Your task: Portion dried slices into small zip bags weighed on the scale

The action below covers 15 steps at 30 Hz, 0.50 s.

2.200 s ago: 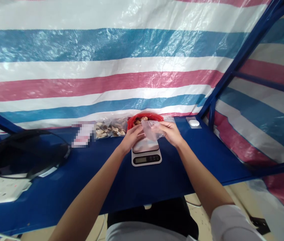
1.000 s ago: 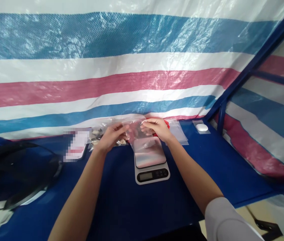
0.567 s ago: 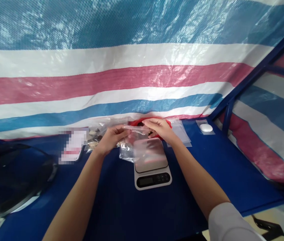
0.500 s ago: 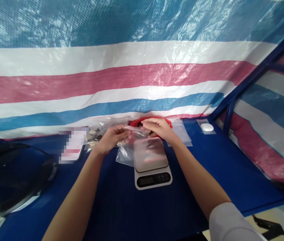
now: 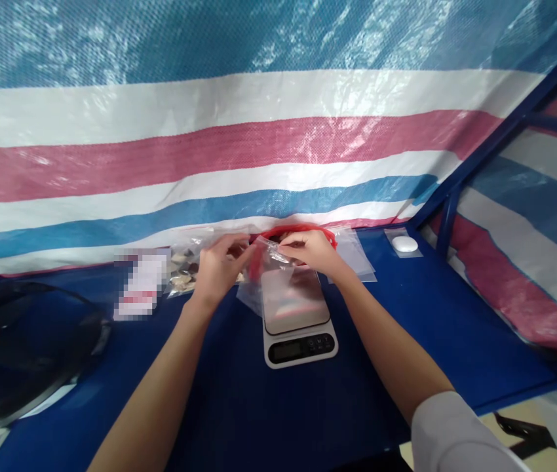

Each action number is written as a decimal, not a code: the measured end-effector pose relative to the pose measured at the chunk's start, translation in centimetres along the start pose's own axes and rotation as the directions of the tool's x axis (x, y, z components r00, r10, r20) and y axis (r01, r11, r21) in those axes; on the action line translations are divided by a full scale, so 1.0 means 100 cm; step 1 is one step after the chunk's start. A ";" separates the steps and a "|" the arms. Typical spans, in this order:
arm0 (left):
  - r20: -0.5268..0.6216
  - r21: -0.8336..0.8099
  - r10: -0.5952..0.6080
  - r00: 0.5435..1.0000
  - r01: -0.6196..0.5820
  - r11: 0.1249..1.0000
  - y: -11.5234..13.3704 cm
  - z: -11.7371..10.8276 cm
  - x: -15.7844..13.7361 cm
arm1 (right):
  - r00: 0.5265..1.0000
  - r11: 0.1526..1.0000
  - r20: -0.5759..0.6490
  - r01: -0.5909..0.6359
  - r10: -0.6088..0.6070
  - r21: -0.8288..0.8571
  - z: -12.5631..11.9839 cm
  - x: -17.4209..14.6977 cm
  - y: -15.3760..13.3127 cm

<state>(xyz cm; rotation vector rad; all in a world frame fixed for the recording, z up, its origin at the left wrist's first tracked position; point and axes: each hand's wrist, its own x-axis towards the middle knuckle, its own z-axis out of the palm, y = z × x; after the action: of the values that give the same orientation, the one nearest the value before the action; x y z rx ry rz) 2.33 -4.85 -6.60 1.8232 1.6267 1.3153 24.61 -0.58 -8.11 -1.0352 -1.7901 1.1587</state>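
A clear plastic bag (image 5: 269,257) stretches between my hands above the back of a white digital kitchen scale (image 5: 299,353). My left hand (image 5: 217,270) has its thumb and fingertips at the bag's left edge, closed in a loose pinch. On the other side, my right hand (image 5: 312,252) pinches the bag between thumb and fingers. Behind my hands is a red basket (image 5: 325,234), mostly hidden, so its contents are hard to make out. A clear bag of pale and dark pieces (image 5: 180,278) lies left of my left hand.
Flat clear bags (image 5: 357,255) lie right of the basket. Farther right is a white oval object (image 5: 405,244) on a small clear bag. A blurred-out white item (image 5: 143,282) and a large black object (image 5: 37,354) are on the left. A striped tarp (image 5: 259,144) hangs behind the blue table (image 5: 259,419).
The bag has been lifted and spread more upright over the scale. My left fingers have shifted along its edge; my right hand stays nearly in place.
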 end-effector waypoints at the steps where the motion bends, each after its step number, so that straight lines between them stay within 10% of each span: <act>1: 0.010 0.025 0.025 1.000 -0.025 0.999 0.004 0.001 -0.002 | 1.000 1.000 -0.015 0.014 -0.015 -0.028 0.000 0.000 0.000; 7: 0.259 -0.164 -0.151 0.954 0.197 0.967 0.014 0.012 -0.007 | 0.983 0.972 0.000 0.179 -0.181 -0.149 0.004 -0.002 -0.008; 15: 0.418 -0.465 -0.394 0.818 0.566 0.681 0.009 0.014 -0.005 | 0.968 0.938 0.102 0.247 -0.229 -0.242 0.006 -0.004 -0.015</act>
<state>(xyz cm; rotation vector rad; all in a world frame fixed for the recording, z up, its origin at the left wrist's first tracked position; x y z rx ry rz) 4.01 -5.10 -6.80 1.0463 1.2422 1.0663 23.90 -1.52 -6.90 -0.8945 -2.0961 0.8442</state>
